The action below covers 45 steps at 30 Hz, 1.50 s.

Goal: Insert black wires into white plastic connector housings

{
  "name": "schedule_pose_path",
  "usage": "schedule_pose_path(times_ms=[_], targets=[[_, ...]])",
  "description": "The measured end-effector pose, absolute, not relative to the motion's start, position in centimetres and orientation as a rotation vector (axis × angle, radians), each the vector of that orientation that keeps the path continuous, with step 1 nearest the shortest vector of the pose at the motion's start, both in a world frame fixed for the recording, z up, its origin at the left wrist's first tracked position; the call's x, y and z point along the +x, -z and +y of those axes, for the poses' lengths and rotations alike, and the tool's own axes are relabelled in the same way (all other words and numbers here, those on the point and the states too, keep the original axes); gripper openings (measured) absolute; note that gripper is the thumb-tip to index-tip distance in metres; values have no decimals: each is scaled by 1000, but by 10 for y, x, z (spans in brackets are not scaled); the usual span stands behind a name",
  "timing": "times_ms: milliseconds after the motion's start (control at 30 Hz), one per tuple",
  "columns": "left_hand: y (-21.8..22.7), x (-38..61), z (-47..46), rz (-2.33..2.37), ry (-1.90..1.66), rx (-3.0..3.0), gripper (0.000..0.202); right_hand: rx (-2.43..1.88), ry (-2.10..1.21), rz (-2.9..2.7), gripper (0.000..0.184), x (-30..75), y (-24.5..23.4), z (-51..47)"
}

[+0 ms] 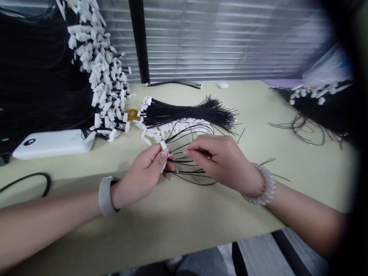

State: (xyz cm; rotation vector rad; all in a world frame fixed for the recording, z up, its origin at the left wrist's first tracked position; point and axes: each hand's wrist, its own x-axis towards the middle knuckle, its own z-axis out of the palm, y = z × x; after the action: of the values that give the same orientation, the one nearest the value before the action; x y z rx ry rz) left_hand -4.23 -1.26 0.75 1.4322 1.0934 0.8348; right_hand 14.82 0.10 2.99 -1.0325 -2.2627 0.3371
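Observation:
My left hand (146, 172) is closed in a pinch on a small white connector (163, 145) held upright over the pale green table (178, 214); black wires run out of it to the right. My right hand (218, 159) is closed too, its fingertips pinching a thin black wire (184, 158) close to the connector. Just beyond my hands lie loose white connectors (161, 132) and a bundle of black wires (189, 111) with bare ends pointing right.
A large mass of black wires with white connectors (100, 73) hangs at the left. A white power bank (51, 143) lies below it, with a black cable (34, 180) nearby. More wires (313, 111) lie at the right. Window blinds (230, 38) stand behind the table.

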Motion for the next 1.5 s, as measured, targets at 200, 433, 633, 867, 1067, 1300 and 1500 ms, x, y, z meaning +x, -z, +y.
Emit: schedule_pose_path(times_ms=[200,433,633,867,1067,1300,1500], targets=[[-8,-42,-13,1077,-826,1448,25,-1045,-265,-2290,15,148,-27,2],[-9,-42,-13,1080,-823,1471,24,-1063,-183,-2369,15,151,-27,1],[-8,-42,-13,1078,-818,1487,24,-1072,-169,-2431,16,151,-27,1],[-10,-41,-14,1092,-809,1497,25,-1047,-155,-2459,16,153,-30,2],[-8,-42,-14,1077,-815,1488,24,-1034,-171,-2473,17,155,-32,2],[-8,-43,-13,1082,-788,1508,25,-1034,-208,-2437,15,153,-34,2],[-8,-44,-13,1053,-769,1552,24,-1049,-427,-2389,21,149,-34,1]])
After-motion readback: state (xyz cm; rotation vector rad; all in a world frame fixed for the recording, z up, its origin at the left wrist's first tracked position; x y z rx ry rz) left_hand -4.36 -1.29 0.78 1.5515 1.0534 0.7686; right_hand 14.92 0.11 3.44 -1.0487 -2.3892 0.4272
